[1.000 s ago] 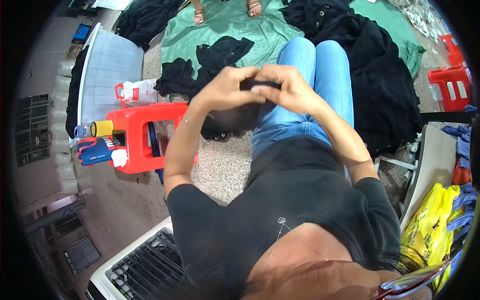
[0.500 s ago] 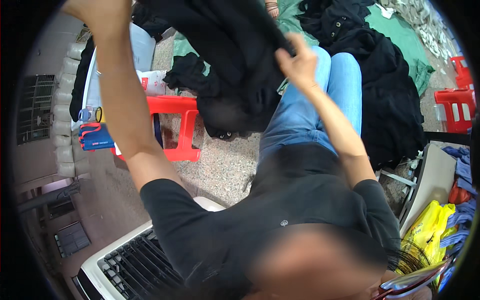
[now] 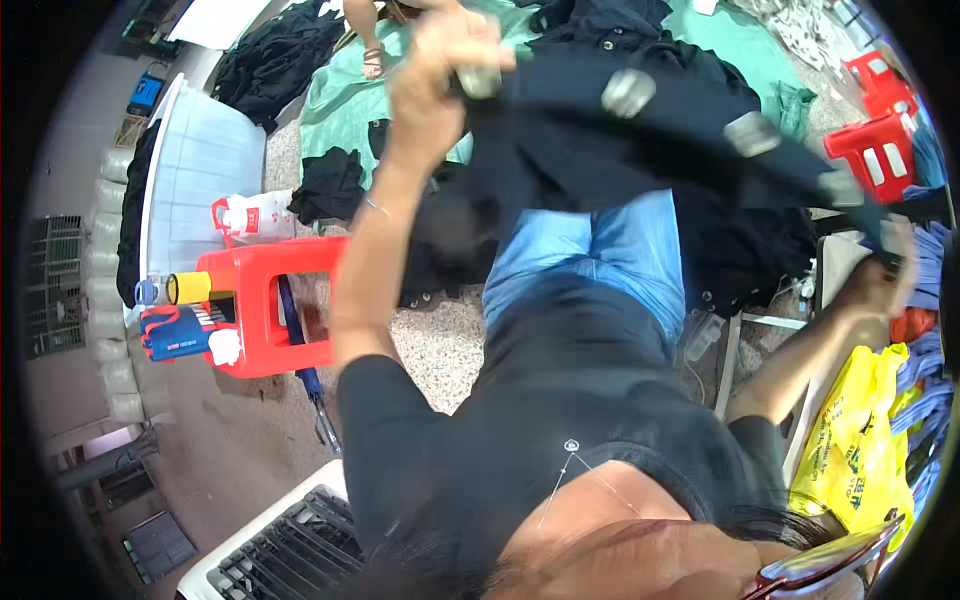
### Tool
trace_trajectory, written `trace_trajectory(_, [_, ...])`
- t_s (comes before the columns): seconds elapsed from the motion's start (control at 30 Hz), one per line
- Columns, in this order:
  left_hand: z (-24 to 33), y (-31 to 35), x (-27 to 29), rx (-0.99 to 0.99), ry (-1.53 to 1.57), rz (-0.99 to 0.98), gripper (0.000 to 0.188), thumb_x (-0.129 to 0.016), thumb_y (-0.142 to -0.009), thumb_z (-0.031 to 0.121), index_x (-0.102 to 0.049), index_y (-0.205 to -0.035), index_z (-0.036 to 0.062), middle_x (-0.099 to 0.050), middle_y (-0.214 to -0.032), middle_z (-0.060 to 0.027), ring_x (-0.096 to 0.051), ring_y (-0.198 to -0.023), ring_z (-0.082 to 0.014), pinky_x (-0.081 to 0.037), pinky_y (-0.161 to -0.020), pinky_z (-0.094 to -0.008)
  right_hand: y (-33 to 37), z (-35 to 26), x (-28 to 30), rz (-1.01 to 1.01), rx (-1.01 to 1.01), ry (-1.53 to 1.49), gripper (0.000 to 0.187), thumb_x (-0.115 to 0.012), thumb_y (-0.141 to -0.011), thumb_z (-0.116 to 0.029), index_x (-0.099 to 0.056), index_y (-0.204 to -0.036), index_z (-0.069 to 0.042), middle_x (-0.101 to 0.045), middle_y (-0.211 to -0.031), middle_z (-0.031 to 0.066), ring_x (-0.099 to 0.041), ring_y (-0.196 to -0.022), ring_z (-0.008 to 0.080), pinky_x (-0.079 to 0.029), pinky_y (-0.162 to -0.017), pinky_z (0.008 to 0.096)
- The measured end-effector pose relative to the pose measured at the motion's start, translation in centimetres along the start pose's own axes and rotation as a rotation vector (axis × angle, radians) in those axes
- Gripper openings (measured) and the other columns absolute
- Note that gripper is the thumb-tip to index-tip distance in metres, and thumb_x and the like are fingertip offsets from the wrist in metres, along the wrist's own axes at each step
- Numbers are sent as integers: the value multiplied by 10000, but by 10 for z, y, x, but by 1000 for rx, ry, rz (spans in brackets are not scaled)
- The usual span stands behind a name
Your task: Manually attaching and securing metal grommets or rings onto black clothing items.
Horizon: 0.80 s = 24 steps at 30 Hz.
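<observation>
A black garment (image 3: 690, 110) is stretched across in front of me, above my jeans. Several pale, shiny button-like discs (image 3: 628, 93) sit along its upper band, smeared by motion. My left hand (image 3: 440, 85) is raised at the top and closed on one end of that band. Far to the right, my right hand (image 3: 885, 275) is blurred and closed around the other end. The garment's lower part hangs down toward my lap and hides some of what lies behind it.
More black garments (image 3: 330, 185) lie on a green sheet (image 3: 330, 105). At left stand a red stool (image 3: 255, 310) holding a blue pouch (image 3: 180, 333), and a white tub (image 3: 205, 165). A fan-like grille (image 3: 300, 545) is lower left; a yellow bag (image 3: 850, 440) and red stools (image 3: 875, 150) are right.
The black garment has swung from the upper left to stretch across in front of me. My left hand has moved right; my right hand has moved far right and down.
</observation>
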<state>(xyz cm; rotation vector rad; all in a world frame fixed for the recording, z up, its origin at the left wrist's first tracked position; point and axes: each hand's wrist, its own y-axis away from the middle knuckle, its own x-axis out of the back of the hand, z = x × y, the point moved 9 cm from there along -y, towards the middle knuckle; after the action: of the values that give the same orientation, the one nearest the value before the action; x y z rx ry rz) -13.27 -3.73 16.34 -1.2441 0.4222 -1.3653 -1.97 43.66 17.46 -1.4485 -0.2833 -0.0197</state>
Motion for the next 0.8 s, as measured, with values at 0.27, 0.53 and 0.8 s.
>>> trace_trajectory(0.27, [-102,338,-59,1352,438,630,262,-644,-941,102,-604,-1192,39,-634,-951,-64,-613,-770,-125,-519,-669,-249,237,-127,-69,-1129,-706,-466,265,-763,-812,-164,-720,-1063,-93,-710,-953,101,-705,-850,241,-536,-773,328])
trace_trajectory(0.53, [-69,304,-92,1421,719,469,352,-705,-923,302,-623,-1151,46,-662,-934,-22,-592,-712,-73,-433,-599,-194,177,-159,-111,-978,-710,-598,204,-705,-883,-94,-699,-1084,-60,-688,-896,98,-672,-764,162,-523,-712,279])
trace_trajectory(0.8, [-92,298,-90,1635,904,463,219,-723,-905,280,-671,-921,68,-630,-788,-17,-556,-568,-92,-380,-483,-202,150,-251,-120,-1080,-617,-923,273,-528,-1011,-261,-608,-1175,-57,-671,-948,141,-678,-814,278,-517,-737,344])
